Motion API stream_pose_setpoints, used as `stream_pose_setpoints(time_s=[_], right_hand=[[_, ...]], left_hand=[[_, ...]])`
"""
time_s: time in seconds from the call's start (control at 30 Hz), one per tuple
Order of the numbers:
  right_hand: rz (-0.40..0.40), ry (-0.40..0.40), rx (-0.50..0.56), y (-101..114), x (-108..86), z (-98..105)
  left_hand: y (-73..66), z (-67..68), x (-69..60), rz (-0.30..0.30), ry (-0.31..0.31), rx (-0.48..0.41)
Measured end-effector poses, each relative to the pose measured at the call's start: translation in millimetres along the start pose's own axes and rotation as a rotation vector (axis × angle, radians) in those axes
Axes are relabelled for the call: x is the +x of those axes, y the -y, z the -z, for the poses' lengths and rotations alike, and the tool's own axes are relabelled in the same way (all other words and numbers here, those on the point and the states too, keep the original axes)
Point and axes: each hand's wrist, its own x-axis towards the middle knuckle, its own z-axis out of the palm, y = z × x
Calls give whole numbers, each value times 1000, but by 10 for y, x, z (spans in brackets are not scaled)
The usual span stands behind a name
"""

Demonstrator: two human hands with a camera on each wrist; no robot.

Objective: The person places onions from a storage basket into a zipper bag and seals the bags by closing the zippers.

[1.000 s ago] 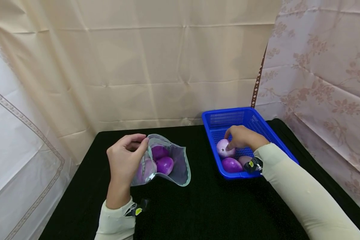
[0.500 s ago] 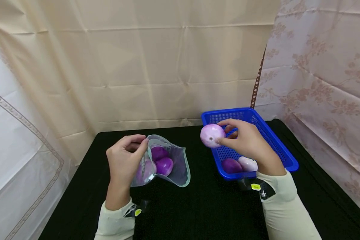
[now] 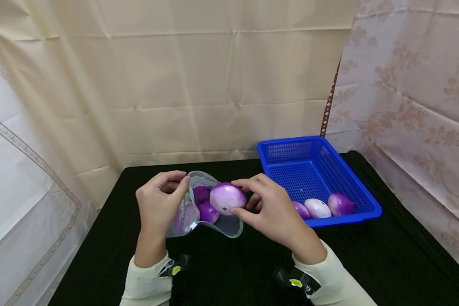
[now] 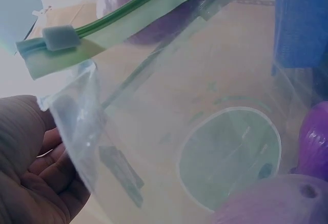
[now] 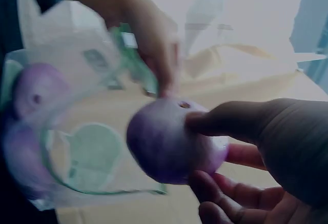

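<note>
My left hand (image 3: pixel 158 206) pinches the rim of a clear zip bag (image 3: pixel 231 225) with green edging; the bag lies with its mouth open to the right. Its white slider (image 4: pixel 61 37) shows in the left wrist view. Inside are purple onions (image 3: pixel 208 212), one of them seen through the plastic. My right hand (image 3: pixel 273 210) holds a pale purple onion (image 3: pixel 226 198) between thumb and fingers at the bag's mouth. In the right wrist view the same onion (image 5: pixel 166 142) shows a small dark spot on top.
A blue perforated basket (image 3: pixel 298 172) stands at the right of the black-covered table (image 3: pixel 237 267). Along its near side lie a purple onion (image 3: pixel 301 210), a whitish onion (image 3: pixel 317 208) and another purple onion (image 3: pixel 340 204). A beige curtain (image 3: pixel 176 85) hangs behind the table.
My right hand has lifted the pale purple onion out of the basket and carried it left to the bag's mouth. The left hand and bag have stayed put.
</note>
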Motion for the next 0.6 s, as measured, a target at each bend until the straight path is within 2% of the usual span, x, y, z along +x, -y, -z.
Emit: stream_pose_setpoints(time_s=[0.17, 0.3, 0.47, 0.53, 0.6], right_hand=[[-21, 30, 53, 18, -17, -186], [-21, 35, 84, 37, -23, -211], [8, 4, 89, 0, -18, -54], [9, -2, 24, -65, -7, 69], [-19, 7, -92, -160, 3, 229]], left_hand=[[1, 7, 5, -17, 3, 10], [6, 20, 2, -18, -5, 14], [17, 16, 1, -8, 4, 17], [21, 11, 1, -4, 3, 18], [24, 6, 1, 1, 1, 20]])
